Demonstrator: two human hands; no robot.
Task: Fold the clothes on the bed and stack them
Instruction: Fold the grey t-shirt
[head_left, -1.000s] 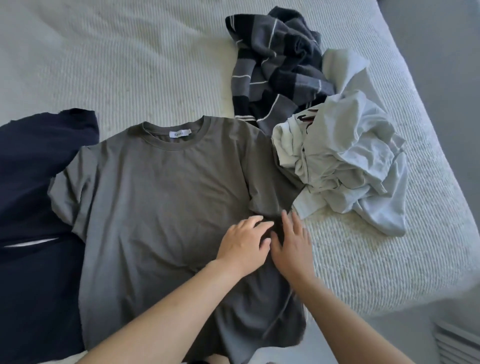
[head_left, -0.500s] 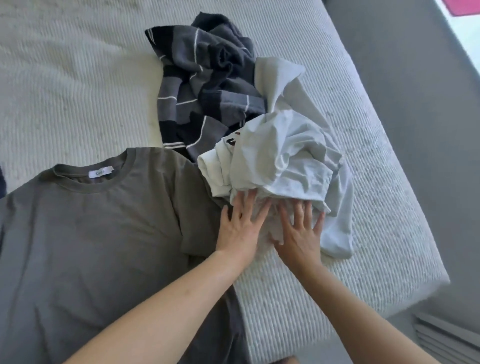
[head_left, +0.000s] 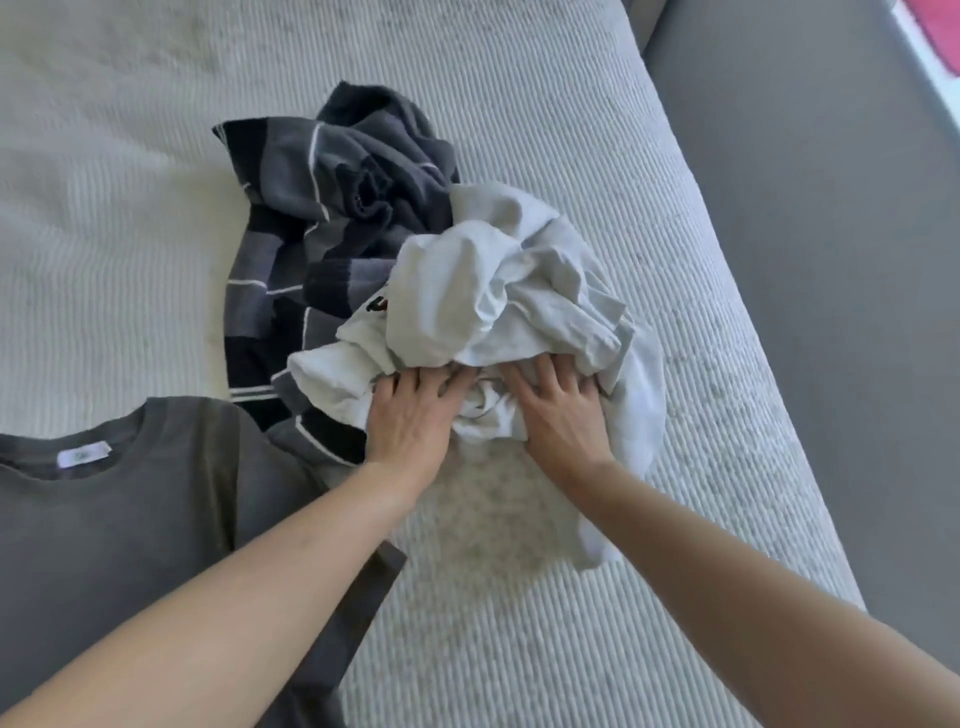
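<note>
1. Head view: both bare forearms entered from the bottom edge, the left from about 7 o'clock and the right from about 5 o'clock, and converged on the crumpled white garment (head_left: 498, 291) just right of the frame's centre.
2. The left hand (head_left: 410, 415) lay palm down with the wrist straight, its fingers slightly spread and pushed under the near folds of the white garment; the fingertips were hidden in the cloth, so a grip could not be told.
3. The right hand (head_left: 561, 410) lay palm down just beside the left, at its 3 o'clock, with a bunched fold of white cloth between the 2. Its fingers were spread and pressed into the fabric, tips partly buried; whether they pinched anything could not be told.
4. The white garment sat in a loose heap on the ribbed pale bed cover (head_left: 519, 623), with one flap trailing toward 5 o'clock along the right forearm.
5. The dark striped garment (head_left: 322, 218) lay crumpled at the heap's 10 o'clock, touching it and partly under it.
6. The grey T-shirt (head_left: 114, 545) lay spread flat at 8 o'clock, neck label up, with the left forearm crossing its near sleeve.
7. The grey floor (head_left: 831, 260) showed at 3 o'clock beyond the bed's edge.
</note>
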